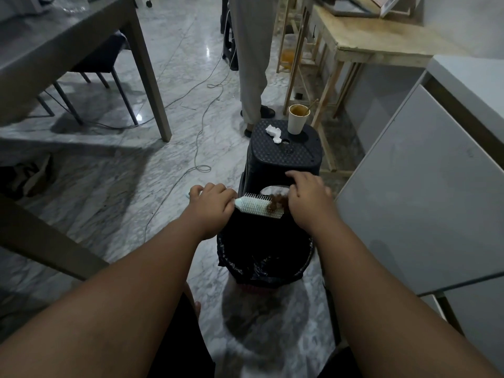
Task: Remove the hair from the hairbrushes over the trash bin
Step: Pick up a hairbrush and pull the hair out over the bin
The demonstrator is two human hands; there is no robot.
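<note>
Clearing a hairbrush (259, 208) above the trash bin (266, 257), low centre of the frame.

Left hand (211, 203) closed round the handle, keeping bristles up and level over the bin's mouth so loosened strands drop inside; right hand (306, 197) pinching the brown hair clump (276, 203) at the brush's far end (stool (283, 151) just behind).

Bare left hand (211, 199) and right hand (308, 195), no rings or watch; forearms bare, no sleeves in view; dark clothing (180, 345) over lap, likely black shorts; bare knee showing.
</note>
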